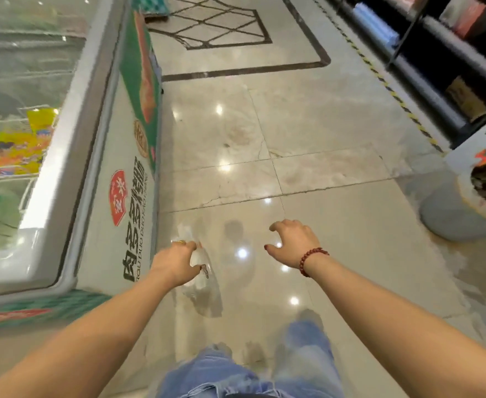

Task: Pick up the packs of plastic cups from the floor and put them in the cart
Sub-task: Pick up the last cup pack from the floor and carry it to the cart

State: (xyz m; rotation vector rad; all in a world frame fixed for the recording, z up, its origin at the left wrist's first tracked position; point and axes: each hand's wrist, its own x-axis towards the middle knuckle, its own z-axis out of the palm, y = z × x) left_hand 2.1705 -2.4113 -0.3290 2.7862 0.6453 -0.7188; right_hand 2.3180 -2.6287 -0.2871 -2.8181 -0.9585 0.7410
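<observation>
The left hand (175,262) grips one clear pack (205,293) of cups, apparently held above the floor (336,225) beside the freezer (98,173). The right hand (293,242) is loosely curled and empty. No cart is in view, so the drop-off is probably not yet done. No other packs are visible.

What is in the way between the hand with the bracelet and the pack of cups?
Nothing visible. Only shiny floor shows between the right hand and the clear pack of cups, which the left hand grips beside the freezer. The cart is not in view.
</observation>
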